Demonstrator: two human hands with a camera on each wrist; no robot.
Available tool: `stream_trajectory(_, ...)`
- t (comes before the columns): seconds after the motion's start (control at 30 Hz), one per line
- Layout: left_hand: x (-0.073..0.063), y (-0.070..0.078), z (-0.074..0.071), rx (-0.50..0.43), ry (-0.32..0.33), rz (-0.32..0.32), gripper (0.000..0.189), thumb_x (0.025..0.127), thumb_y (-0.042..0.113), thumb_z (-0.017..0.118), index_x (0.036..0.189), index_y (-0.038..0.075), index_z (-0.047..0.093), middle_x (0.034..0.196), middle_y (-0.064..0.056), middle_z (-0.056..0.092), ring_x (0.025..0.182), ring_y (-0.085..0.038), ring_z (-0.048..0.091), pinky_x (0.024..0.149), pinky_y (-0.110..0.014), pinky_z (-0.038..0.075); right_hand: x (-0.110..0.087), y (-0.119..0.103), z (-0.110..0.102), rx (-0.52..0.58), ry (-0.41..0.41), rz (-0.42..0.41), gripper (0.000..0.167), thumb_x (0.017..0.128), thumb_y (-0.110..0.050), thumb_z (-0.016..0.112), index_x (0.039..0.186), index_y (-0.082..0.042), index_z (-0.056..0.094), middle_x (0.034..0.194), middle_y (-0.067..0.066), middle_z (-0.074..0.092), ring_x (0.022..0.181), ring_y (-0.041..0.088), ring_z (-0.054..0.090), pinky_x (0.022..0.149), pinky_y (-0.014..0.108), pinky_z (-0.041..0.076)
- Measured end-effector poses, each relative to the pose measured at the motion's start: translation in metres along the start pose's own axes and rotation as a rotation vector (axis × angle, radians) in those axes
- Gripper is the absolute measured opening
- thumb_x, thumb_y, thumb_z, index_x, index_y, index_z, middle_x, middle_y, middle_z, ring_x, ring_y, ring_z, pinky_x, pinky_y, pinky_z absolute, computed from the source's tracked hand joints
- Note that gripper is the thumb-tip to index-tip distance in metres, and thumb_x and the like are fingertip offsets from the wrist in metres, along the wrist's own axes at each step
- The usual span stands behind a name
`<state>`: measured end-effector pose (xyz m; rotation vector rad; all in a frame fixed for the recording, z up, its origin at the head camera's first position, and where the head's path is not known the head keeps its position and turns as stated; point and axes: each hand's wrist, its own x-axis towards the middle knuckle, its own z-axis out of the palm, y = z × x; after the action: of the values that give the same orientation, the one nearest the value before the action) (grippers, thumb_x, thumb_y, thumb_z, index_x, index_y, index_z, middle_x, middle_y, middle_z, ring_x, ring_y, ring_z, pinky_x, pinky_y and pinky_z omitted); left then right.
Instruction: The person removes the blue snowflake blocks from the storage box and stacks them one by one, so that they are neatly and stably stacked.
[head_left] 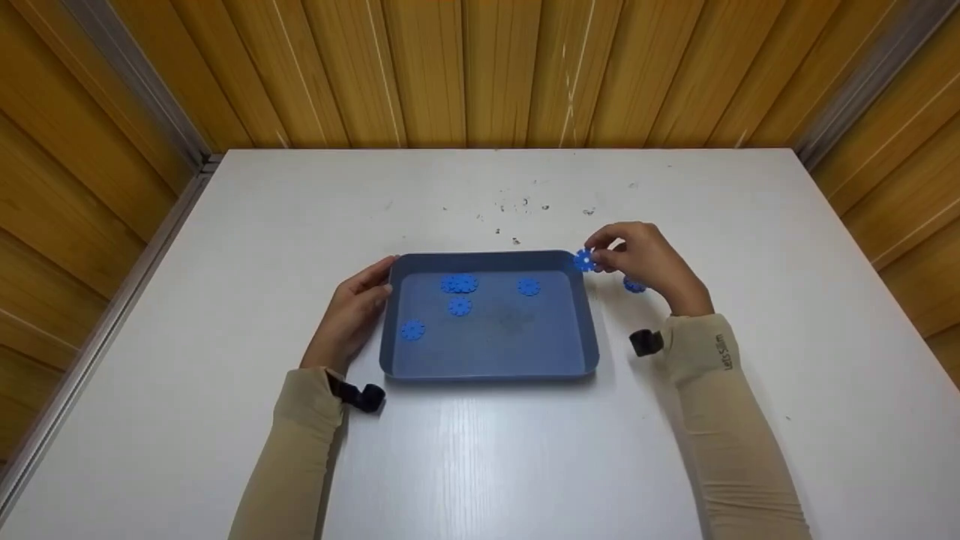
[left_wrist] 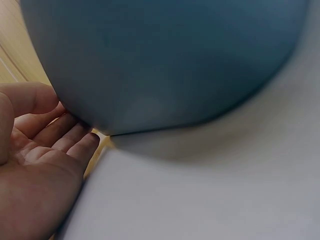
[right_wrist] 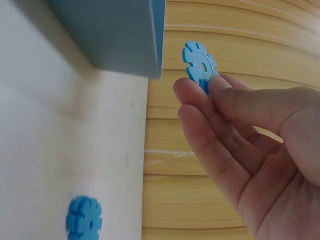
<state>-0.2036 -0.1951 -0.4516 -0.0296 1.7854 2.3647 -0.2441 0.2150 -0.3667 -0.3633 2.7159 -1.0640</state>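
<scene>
The thumb and forefinger of my right hand point(head_left: 637, 255) pinch a blue notched interlocking disc point(right_wrist: 199, 62) with a hole in its middle, at the far right corner of a grey-blue tray point(head_left: 487, 367). In the right wrist view the disc stands on edge, level with the tray wall. At the tray's left side my left hand point(head_left: 352, 307) touches the outer wall near the far corner, fingers relaxed and palm visible in the left wrist view. Inside the tray lie several similar discs, including a lone disc point(head_left: 529, 287) toward the right and an overlapping pair point(head_left: 460, 283) near the back wall.
More blue discs point(right_wrist: 84, 220) lie stacked on the white table point(head_left: 510, 465), right of the tray and partly under my right hand in the head view. Dark marks spot the tabletop behind the tray. Wood-patterned panels point(head_left: 495, 75) rise beyond the table's far edge.
</scene>
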Motion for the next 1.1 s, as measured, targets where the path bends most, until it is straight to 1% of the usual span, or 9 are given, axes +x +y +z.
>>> stream_trajectory(0.03, 0.000, 0.000, 0.000, 0.007, 0.002, -0.002, 0.056, 0.092, -0.009, 0.047, 0.146, 0.005, 0.039, 0.154, -0.006, 0.037, 0.144, -0.014, 0.030, 0.118, -0.029, 0.026, -0.001, 0.003, -0.002, -0.005, 0.003, 0.007, 0.023, 0.094, -0.006, 0.058, 0.116, -0.004, 0.066, 0.110, 0.017, 0.064, 0.092, 0.030, 0.070, 0.080, 0.040, 0.057)
stream_trajectory(0.2, 0.001, -0.001, -0.001, 0.027, 0.003, 0.004, 0.055, 0.092, -0.008, 0.047, 0.145, 0.005, 0.041, 0.154, -0.006, 0.038, 0.144, -0.014, 0.029, 0.119, -0.030, 0.025, -0.006, 0.021, -0.011, -0.037, 0.022, 0.046, 0.025, 0.093, -0.009, 0.059, 0.116, -0.004, 0.066, 0.112, 0.018, 0.064, 0.092, 0.026, 0.068, 0.076, 0.031, 0.056)
stream_trajectory(0.27, 0.001, -0.001, -0.001, 0.025, 0.002, 0.007, 0.055, 0.092, -0.008, 0.048, 0.145, 0.005, 0.041, 0.154, -0.006, 0.037, 0.144, -0.015, 0.029, 0.119, -0.031, 0.025, -0.008, 0.027, -0.014, -0.045, 0.028, 0.053, 0.025, 0.093, -0.009, 0.059, 0.116, -0.003, 0.066, 0.113, 0.019, 0.064, 0.094, 0.027, 0.068, 0.076, 0.030, 0.056)
stream_trajectory(0.33, 0.001, -0.001, -0.001, 0.023, -0.002, 0.007, 0.055, 0.092, -0.008, 0.048, 0.145, 0.005, 0.041, 0.154, -0.007, 0.037, 0.144, -0.015, 0.029, 0.119, -0.031, 0.025, -0.010, 0.032, -0.016, -0.063, 0.033, 0.056, 0.025, 0.093, -0.011, 0.060, 0.116, -0.003, 0.067, 0.113, 0.019, 0.064, 0.096, 0.028, 0.066, 0.074, 0.025, 0.052)
stream_trajectory(0.53, 0.001, -0.001, 0.000, 0.038, 0.012, -0.002, 0.054, 0.092, -0.007, 0.048, 0.144, 0.006, 0.043, 0.153, -0.005, 0.038, 0.144, -0.015, 0.030, 0.118, -0.030, 0.026, -0.014, 0.045, -0.021, -0.057, 0.019, 0.108, 0.026, 0.094, -0.012, 0.059, 0.118, -0.003, 0.066, 0.116, 0.020, 0.062, 0.098, 0.028, 0.064, 0.075, 0.023, 0.050)
stream_trajectory(0.67, 0.000, -0.001, 0.001, 0.039, 0.023, -0.007, 0.054, 0.092, -0.006, 0.049, 0.144, 0.007, 0.044, 0.153, -0.004, 0.039, 0.143, -0.014, 0.032, 0.118, -0.030, 0.027, -0.016, 0.054, -0.024, -0.065, 0.012, 0.131, 0.027, 0.094, -0.011, 0.058, 0.119, -0.002, 0.065, 0.118, 0.021, 0.061, 0.100, 0.029, 0.061, 0.073, 0.019, 0.050)
stream_trajectory(0.77, 0.000, -0.002, 0.000, 0.037, 0.017, -0.008, 0.054, 0.092, -0.006, 0.049, 0.144, 0.007, 0.044, 0.152, -0.004, 0.039, 0.143, -0.014, 0.032, 0.118, -0.030, 0.027, -0.017, 0.061, -0.025, -0.074, 0.015, 0.137, 0.027, 0.094, -0.011, 0.058, 0.119, -0.002, 0.065, 0.119, 0.021, 0.062, 0.101, 0.030, 0.060, 0.075, 0.019, 0.048)
stream_trajectory(0.9, 0.001, -0.002, -0.001, 0.038, 0.002, -0.005, 0.054, 0.093, -0.006, 0.048, 0.145, 0.006, 0.041, 0.154, -0.006, 0.037, 0.144, -0.015, 0.030, 0.119, -0.031, 0.025, -0.019, 0.068, -0.024, -0.063, 0.010, 0.158, 0.027, 0.094, -0.012, 0.058, 0.119, -0.002, 0.065, 0.120, 0.020, 0.062, 0.103, 0.030, 0.059, 0.080, 0.025, 0.046)
stream_trajectory(1.1, 0.001, -0.002, -0.002, 0.023, 0.009, -0.010, 0.054, 0.092, -0.006, 0.049, 0.145, 0.006, 0.042, 0.153, -0.006, 0.038, 0.144, -0.015, 0.031, 0.118, -0.031, 0.026, -0.018, 0.072, -0.023, -0.055, -0.003, 0.188, 0.028, 0.095, -0.013, 0.058, 0.121, -0.002, 0.063, 0.122, 0.020, 0.061, 0.104, 0.028, 0.056, 0.085, 0.032, 0.047)
